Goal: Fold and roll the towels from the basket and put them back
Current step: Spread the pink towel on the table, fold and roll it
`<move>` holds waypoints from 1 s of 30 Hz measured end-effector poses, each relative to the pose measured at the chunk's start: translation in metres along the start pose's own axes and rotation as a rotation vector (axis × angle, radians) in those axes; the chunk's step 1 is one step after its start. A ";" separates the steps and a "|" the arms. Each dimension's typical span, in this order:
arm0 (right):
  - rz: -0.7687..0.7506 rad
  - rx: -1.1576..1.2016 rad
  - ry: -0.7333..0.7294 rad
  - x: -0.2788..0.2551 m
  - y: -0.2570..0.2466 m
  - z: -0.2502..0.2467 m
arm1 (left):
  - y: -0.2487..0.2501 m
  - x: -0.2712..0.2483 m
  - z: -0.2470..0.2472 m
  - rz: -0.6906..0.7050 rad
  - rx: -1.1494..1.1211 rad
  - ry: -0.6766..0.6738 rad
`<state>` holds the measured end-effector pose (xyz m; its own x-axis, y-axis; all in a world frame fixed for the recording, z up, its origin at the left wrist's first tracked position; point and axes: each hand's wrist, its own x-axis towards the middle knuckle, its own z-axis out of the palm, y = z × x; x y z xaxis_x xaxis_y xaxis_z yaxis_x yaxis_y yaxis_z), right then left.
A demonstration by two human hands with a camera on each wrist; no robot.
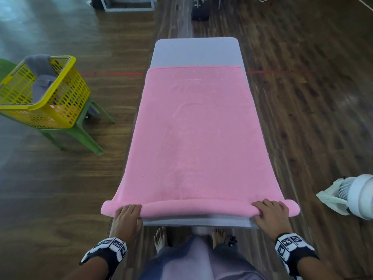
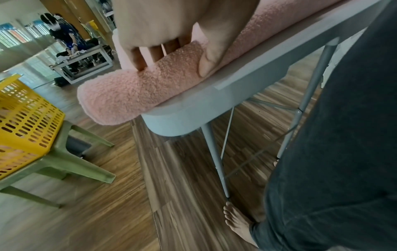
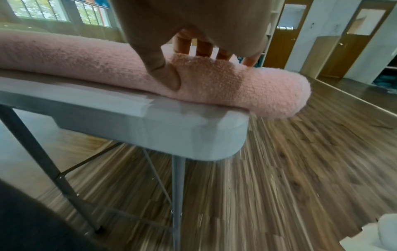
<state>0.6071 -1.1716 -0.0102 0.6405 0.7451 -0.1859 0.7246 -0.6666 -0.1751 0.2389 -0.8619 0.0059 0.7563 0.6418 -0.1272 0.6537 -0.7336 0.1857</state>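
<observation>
A pink towel (image 1: 195, 134) lies flat along the grey table (image 1: 193, 53), and its near end is rolled into a thin roll (image 1: 197, 208) at the table's front edge. My left hand (image 1: 128, 214) grips the roll (image 2: 133, 95) near its left end, fingers over the top and thumb on the near side. My right hand (image 1: 270, 213) grips the roll (image 3: 225, 84) near its right end the same way. Both roll ends overhang the table corners. The yellow basket (image 1: 66, 102) stands at the left on a green stool, with grey towels (image 1: 40, 77) in it.
The green stool (image 1: 80, 132) with the basket is on the wooden floor left of the table. A white fan (image 1: 355, 197) stands at the right. My bare feet (image 1: 161, 239) are under the table's near edge. In the left wrist view, people at another table (image 2: 83, 56) are far behind.
</observation>
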 end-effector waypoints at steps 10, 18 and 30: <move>0.043 0.073 -0.088 0.022 0.000 -0.014 | 0.005 0.005 0.011 -0.167 0.071 -0.042; 0.063 -0.088 -0.172 0.033 -0.003 -0.021 | 0.003 0.031 -0.011 -0.073 0.124 -0.138; 0.029 -0.055 -0.149 0.036 -0.004 -0.016 | 0.005 0.038 -0.013 -0.054 0.162 -0.166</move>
<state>0.6313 -1.1416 -0.0005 0.6192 0.7114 -0.3324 0.7221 -0.6822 -0.1151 0.2711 -0.8385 0.0144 0.7050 0.6454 -0.2940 0.6789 -0.7340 0.0168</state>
